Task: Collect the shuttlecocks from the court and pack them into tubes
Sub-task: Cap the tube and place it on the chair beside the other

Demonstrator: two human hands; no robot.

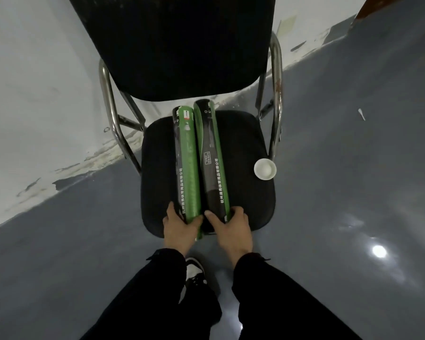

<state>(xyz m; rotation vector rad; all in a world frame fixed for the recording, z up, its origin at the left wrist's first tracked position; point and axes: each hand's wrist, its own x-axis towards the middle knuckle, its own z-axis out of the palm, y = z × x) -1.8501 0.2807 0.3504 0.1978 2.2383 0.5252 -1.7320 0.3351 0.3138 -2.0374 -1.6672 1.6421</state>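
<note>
— Shuttlecock tubes — two long green-and-black cardboard cylinders — are lying side by side, touching, on the black padded seat of the metal-framed chair (pixel 250 192). Nearest us, the left hand (pixel 180 227) is gripping the near end of the left tube (pixel 188 168), thumb and fingers curled round it.

— And the other hand?

— The right hand (pixel 231 225) is holding the near end of the right tube (pixel 212 158) the same way, fingers wrapped narrow around it. I judge the tubes are being set down or picked up; I cannot tell which.

— What is the next move calling for?

— Further back, a small white round cap (pixel 265 168) is sitting at the seat's right edge, apart from the tubes — likely a lid needing fitting. Beyond, on the grey floor (pixel 353 180), a small white object (pixel 361 114) is lying, too small to identify.
</note>
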